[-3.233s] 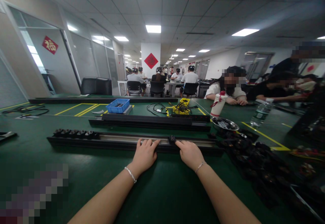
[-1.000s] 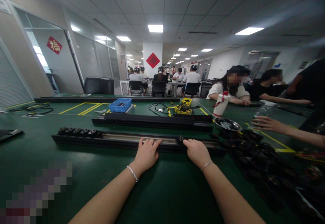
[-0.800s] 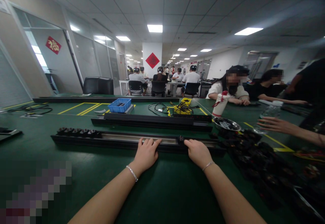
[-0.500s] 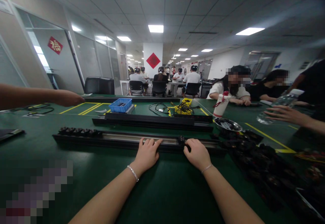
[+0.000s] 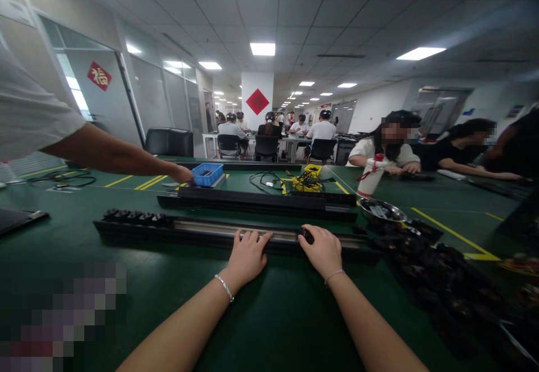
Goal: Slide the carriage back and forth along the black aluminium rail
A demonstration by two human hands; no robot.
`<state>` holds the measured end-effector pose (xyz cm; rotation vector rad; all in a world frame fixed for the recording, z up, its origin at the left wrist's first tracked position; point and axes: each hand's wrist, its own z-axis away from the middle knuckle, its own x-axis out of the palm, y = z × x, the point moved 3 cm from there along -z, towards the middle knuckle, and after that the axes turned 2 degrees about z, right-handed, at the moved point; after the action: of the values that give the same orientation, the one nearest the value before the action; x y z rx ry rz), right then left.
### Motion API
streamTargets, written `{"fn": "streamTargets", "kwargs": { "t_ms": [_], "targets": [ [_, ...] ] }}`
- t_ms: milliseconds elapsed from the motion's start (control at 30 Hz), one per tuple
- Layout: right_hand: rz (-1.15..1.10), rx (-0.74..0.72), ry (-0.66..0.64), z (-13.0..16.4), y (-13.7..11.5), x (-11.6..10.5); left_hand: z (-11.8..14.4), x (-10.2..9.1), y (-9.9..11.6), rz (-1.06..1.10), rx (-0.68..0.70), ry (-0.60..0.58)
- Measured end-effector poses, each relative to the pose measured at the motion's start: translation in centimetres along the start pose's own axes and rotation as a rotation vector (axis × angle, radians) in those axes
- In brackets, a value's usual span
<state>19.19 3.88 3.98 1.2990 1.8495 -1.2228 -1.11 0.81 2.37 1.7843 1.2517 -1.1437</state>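
Note:
In front of me a long black rail (image 5: pixel 202 235) with a pale inner channel lies across the green table. A row of small black parts (image 5: pixel 135 216) sits at its left end. My left hand (image 5: pixel 249 254) rests on the rail, thumb and fingers apart, fingertips on the channel. Farther right, my right hand (image 5: pixel 324 250) is closed around a small black part (image 5: pixel 308 236) at the rail. My fingers cover much of that part. A second long black rail (image 5: pixel 252 201) lies just behind.
A co-worker's hand (image 5: pixel 183 175) touches a blue bin (image 5: pixel 208 175) at the back left. A yellow bin (image 5: pixel 306 183) with black cables, a white cup (image 5: pixel 371 178), a metal bowl (image 5: pixel 402 218) and a heap of black parts (image 5: pixel 438 276) are also around.
My right hand has shifted slightly left along the rail with the small black part. The co-worker's arm reaches farther in to the blue bin. The hand with a bottle has left at right.

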Motion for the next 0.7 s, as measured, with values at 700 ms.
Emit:
{"fn": "streamTargets", "kwargs": {
  "t_ms": [700],
  "targets": [
    [-0.015,0.053,-0.001,-0.22,0.5,-0.37,0.1,0.04,-0.25,-0.01,0.03,0.014]
  ]
}}
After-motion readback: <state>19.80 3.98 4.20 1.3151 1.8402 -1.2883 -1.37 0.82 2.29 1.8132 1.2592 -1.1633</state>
